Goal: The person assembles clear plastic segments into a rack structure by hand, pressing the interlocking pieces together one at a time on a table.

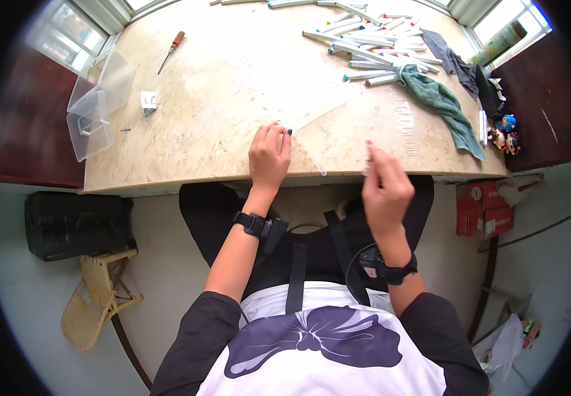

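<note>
My left hand (271, 158) rests at the tabletop near its front edge, fingers curled together. A small dark spot shows at its fingertips; whatever they grip is too small to name. From beside these fingers a clear, thin strip (321, 115) runs toward the back right, and another clear piece (313, 158) slants down to the table edge. Over the front edge, further right, my right hand (387, 190) is closed in a pinch. Something pale shows by its fingers, but I cannot make out what it is.
Many white-barrelled markers (364, 49) lie piled at the back right, beside a green cloth (440, 99) and a grey cloth (450, 59). A screwdriver (176, 41), an open clear plastic box (91, 125) and a small white piece (148, 99) occupy the left. Small figurines (504, 137) stand far right.
</note>
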Motion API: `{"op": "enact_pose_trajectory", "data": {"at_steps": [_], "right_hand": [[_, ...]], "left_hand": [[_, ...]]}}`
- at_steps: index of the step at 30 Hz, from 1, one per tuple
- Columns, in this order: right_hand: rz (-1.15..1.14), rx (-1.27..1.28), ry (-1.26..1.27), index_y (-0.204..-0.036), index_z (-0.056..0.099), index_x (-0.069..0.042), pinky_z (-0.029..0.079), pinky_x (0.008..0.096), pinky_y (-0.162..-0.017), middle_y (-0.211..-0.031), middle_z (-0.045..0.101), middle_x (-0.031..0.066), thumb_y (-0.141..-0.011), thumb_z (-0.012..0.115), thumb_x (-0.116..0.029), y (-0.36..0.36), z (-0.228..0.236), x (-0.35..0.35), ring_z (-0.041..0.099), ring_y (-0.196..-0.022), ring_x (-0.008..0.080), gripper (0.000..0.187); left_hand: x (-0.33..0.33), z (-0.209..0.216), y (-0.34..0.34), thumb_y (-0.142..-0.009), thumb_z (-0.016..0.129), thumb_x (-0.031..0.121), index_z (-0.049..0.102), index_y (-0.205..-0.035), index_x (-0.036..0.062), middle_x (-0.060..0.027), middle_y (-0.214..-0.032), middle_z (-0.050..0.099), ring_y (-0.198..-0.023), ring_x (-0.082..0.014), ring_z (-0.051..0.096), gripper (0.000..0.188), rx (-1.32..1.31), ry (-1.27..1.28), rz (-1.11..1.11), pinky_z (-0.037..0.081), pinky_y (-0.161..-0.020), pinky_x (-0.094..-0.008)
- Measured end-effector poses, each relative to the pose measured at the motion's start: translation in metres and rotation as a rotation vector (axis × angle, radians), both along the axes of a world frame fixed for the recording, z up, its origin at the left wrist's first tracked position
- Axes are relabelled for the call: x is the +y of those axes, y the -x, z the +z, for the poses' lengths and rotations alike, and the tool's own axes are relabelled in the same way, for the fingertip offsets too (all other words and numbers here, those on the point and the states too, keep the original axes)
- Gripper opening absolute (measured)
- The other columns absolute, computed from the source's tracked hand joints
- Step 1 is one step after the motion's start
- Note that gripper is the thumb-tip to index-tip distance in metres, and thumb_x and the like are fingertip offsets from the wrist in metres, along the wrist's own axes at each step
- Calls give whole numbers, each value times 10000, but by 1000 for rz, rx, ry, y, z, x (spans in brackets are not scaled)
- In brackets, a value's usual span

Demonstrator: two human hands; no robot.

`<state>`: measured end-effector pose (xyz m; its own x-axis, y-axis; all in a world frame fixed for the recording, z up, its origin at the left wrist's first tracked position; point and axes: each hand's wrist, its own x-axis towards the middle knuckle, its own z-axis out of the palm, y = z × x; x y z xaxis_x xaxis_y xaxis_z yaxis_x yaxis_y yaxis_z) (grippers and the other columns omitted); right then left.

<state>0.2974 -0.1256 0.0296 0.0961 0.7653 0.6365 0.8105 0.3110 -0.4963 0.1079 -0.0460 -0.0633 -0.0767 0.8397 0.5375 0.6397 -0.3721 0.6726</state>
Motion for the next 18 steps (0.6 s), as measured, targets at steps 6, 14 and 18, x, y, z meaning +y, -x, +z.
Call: {"op": "enact_pose_trajectory", "data": {"at_steps": [6,14,18], "right_hand": [[136,-75,77,-1086,631,45,524,372,-715,-919,658,178,-781,578,79,36,-25,19,640,-805,310,312],[184,-201,118,-1057,616,92,509,369,-693,-836,639,171,-738,566,79,42,-34,22,612,-762,293,323],[213,-257,198,-1053,615,95,501,363,-689,-801,624,159,-719,562,74,40,-39,22,603,-751,291,339]], "left_hand": [[1,2,-4,-822,634,40,610,-877,22,-143,-960,647,-887,-318,637,63,16,-21,10,511,-765,-372],[0,3,-2,-820,624,42,602,-879,19,-146,-904,628,-871,-331,617,67,28,-42,0,510,-755,-397],[0,4,-3,-820,619,35,605,-886,19,-148,-902,628,-867,-332,616,69,27,-24,-9,512,-750,-393]]}}
